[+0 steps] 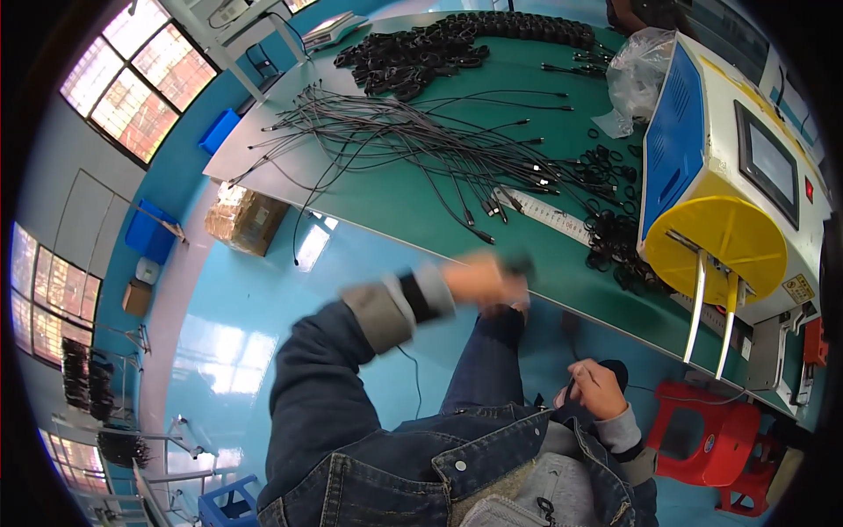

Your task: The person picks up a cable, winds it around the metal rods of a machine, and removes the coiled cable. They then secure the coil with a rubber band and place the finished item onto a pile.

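Note:
My left hand (486, 279) is smeared by motion near the table's front edge. A dark blurred thing (520, 265) shows at its fingertips, its kind not clear. Lower and to the right, in front of my body, my right hand (601, 389) is closed with a thin black cable (570, 386) at its fingers. A pile of black cables (386, 132) with plugs at their ends lies on the green tabletop (413, 204). Coiled black cables (413, 66) are heaped at the far side. Small black loops (610, 237) lie beside a white ruler strip (549, 215).
A white and blue machine (716, 145) with a yellow disc (720, 246) and two prongs stands at the table's right. A clear plastic bag (641, 75) lies beside it. A red stool (707, 439) is at lower right. A cardboard box (246, 220) sits left of the table.

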`<state>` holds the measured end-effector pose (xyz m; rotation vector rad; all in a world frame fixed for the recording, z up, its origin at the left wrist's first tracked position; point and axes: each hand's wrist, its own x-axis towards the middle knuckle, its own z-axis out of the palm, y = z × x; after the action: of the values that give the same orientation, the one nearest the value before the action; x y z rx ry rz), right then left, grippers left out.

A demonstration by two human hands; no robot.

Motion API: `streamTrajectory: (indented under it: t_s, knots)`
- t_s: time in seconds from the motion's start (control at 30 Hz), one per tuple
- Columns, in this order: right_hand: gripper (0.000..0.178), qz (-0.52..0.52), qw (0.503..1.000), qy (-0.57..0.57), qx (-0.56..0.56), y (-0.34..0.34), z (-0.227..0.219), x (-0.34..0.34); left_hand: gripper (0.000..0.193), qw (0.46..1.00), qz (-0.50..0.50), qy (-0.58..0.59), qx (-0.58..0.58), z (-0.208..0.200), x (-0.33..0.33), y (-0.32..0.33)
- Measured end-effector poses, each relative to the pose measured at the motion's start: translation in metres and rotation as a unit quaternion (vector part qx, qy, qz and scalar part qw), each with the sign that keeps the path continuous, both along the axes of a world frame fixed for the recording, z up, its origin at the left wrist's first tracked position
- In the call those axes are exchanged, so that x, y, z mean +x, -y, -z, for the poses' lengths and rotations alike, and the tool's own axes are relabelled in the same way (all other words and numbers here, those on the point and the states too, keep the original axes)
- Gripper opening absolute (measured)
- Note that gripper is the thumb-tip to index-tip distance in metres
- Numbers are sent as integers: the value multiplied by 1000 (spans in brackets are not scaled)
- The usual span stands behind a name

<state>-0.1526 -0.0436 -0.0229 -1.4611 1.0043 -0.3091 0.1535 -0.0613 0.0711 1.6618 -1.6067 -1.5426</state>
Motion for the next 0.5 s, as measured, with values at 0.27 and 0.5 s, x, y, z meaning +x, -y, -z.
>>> streamTrajectory:
  t_s: [0.27,0.5]
  knots:
    - [24,5,997,-80,-14,-6,21,-9,69,769,-372,486,-185,-15,290,146]
    - [24,34,991,-121,-48,-4,26,-16,36,798,-249,545,-65,34,276,189]
